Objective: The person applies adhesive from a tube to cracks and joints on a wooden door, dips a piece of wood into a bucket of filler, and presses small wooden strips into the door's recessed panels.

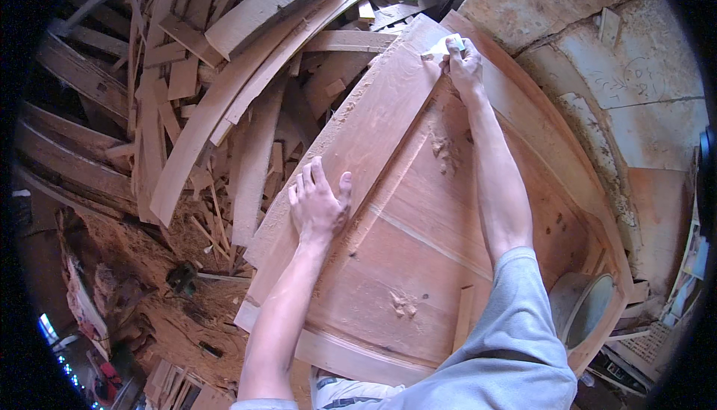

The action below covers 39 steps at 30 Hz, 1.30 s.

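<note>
Our right hand [464, 63] clamps a pale sanding pad [446, 48] at the panel's [418, 208] far edge; our left hand [319, 202], fingers spread flat, steadies it. Next we'd likely need even strokes.

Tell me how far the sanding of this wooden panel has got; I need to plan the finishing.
Done, by the look: little heaps of sawdust lie on the wooden panel, so some rubbing has happened. In hand: the right hand presses a pale sanding pad at the panel's far edge, while the left hand lies flat on the near rail. Left: I cannot tell smoothed areas from untouched ones.
</note>
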Each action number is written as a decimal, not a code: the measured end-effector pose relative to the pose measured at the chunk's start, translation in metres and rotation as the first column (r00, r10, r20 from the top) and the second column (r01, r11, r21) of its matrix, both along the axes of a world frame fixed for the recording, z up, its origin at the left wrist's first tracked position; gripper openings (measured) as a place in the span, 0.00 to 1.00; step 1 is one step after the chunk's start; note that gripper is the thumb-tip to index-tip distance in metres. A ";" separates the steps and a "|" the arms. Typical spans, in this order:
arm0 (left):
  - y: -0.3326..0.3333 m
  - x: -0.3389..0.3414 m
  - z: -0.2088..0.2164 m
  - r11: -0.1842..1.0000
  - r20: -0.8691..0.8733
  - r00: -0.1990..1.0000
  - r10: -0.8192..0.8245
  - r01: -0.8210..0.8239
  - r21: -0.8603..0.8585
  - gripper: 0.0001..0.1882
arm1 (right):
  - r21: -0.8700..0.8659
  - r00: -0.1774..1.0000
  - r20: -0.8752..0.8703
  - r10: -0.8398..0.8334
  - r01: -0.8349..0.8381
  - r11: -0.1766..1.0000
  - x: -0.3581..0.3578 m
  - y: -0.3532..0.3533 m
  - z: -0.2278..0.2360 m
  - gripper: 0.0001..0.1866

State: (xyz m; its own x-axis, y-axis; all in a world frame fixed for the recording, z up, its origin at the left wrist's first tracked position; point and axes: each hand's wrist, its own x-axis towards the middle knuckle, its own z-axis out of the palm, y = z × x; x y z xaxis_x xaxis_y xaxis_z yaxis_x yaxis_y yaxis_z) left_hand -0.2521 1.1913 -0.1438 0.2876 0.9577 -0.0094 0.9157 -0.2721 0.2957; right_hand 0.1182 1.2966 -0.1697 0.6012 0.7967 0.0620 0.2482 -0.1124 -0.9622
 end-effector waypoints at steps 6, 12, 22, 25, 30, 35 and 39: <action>0.001 0.000 0.001 1.000 0.029 1.000 -0.003 0.003 0.000 0.34 | -0.002 1.000 0.005 -0.009 0.009 1.000 0.000 0.000 0.000 0.16; 0.002 0.000 0.005 0.996 0.040 0.999 0.014 -0.010 -0.085 0.34 | -0.003 0.998 -0.062 -0.002 0.002 1.000 -0.001 0.001 0.003 0.15; 0.000 0.003 0.006 0.996 0.032 0.999 0.017 -0.014 -0.088 0.33 | -0.004 1.000 0.002 -0.003 0.003 1.000 -0.001 0.010 0.001 0.17; 0.000 0.001 0.007 0.998 0.048 0.999 0.019 -0.017 -0.055 0.33 | 0.004 1.000 0.029 -0.003 0.003 1.000 -0.004 0.013 0.001 0.17; 0.001 0.001 0.007 0.996 0.057 0.998 0.017 -0.013 -0.083 0.33 | -0.021 0.998 0.057 -0.004 0.005 1.000 -0.004 0.014 0.001 0.18; 0.001 0.002 0.006 0.997 0.056 0.998 0.017 -0.012 -0.073 0.33 | 0.001 0.996 0.082 -0.035 0.035 0.999 -0.005 0.017 0.002 0.18; 0.002 0.003 0.005 0.995 0.048 0.999 0.021 -0.016 -0.101 0.33 | -0.011 0.994 0.101 -0.048 0.049 0.999 -0.001 0.021 -0.003 0.18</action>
State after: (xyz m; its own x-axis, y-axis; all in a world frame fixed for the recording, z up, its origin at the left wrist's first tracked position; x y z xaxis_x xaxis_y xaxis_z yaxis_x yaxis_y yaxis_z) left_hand -0.2495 1.1929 -0.1384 0.2726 0.9577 -0.0919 0.9039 -0.2222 0.3656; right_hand 0.1169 1.3179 -0.1725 0.6305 0.7678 0.1140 0.3379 -0.1392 -0.9308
